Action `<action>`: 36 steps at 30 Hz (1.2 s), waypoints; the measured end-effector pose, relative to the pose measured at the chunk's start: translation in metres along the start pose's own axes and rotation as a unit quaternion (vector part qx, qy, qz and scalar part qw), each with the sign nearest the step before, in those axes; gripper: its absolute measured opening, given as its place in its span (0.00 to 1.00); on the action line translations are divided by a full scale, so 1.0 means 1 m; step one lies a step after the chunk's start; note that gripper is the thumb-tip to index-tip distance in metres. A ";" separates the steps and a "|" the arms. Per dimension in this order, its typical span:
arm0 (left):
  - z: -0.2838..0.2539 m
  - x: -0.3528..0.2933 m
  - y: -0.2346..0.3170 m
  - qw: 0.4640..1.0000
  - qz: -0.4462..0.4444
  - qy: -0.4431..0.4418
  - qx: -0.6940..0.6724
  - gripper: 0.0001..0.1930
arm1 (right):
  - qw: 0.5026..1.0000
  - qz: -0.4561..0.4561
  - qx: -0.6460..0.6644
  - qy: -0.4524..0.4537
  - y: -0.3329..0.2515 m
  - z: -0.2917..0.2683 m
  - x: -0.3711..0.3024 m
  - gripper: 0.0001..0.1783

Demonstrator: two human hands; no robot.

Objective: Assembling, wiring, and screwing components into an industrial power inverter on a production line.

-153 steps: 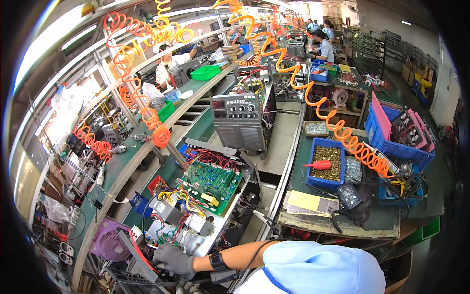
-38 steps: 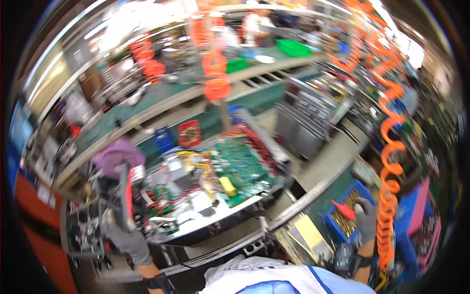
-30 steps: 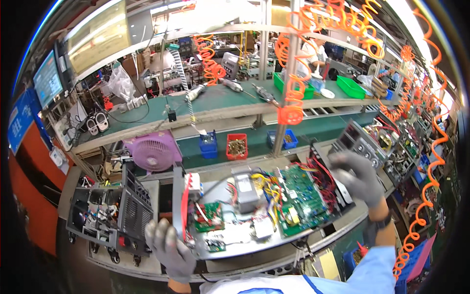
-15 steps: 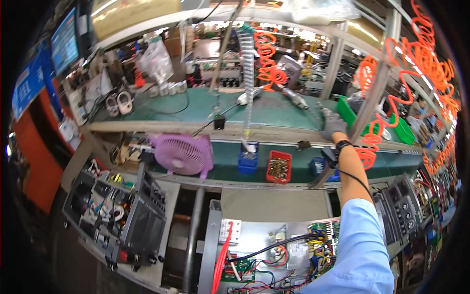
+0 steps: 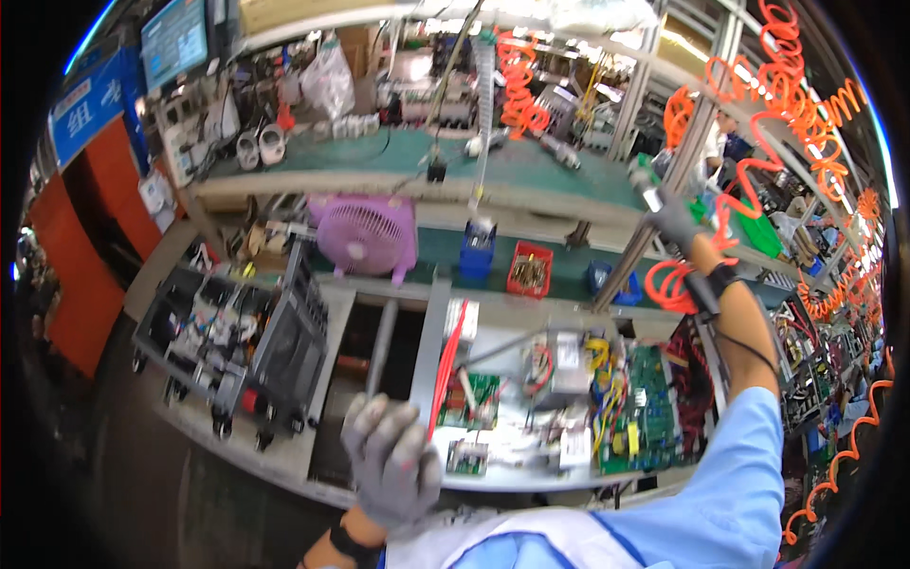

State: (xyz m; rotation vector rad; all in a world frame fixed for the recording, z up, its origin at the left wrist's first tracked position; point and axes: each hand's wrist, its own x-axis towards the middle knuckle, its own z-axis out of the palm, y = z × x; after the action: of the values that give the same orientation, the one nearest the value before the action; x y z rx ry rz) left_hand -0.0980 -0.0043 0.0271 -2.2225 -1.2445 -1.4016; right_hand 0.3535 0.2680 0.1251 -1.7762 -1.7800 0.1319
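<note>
Here: two gloved hands point(image 5: 391, 465) point(image 5: 675, 222), one gripped tool point(image 5: 650, 195)

I look through one wide head-worn fisheye, higher than the purple fan point(image 5: 365, 237) and fairly near, slightly right of it, facing past it and downward.

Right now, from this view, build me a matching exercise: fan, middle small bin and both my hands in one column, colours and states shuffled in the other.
1. Right hand
2. Fan
3. Left hand
4. Middle small bin

A. Purple
B. Loosely curled, nothing seen in it
C. Red
D. Around a tool

Pairs: 1-D, 2-A, 3-B, 4-C
</note>
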 end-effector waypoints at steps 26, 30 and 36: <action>0.053 -0.043 0.020 0.971 -0.177 0.151 -0.063 0.37 | 0.864 -0.364 -0.184 -0.296 -0.175 0.023 -0.269 0.44; 0.051 -0.040 0.018 0.972 -0.158 0.153 -0.083 0.33 | 0.861 -0.373 -0.182 -0.294 -0.173 0.027 -0.268 0.44; 0.051 -0.041 0.017 0.973 -0.151 0.146 -0.093 0.30 | 0.850 -0.378 -0.206 -0.305 -0.172 0.031 -0.270 0.52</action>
State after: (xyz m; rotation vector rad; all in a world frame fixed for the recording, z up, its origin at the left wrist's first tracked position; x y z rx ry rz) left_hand -0.0606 -0.0063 -0.0296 -1.8935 -1.4372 -1.9508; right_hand 0.1650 0.0106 0.0893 -1.1924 -3.0438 -0.0238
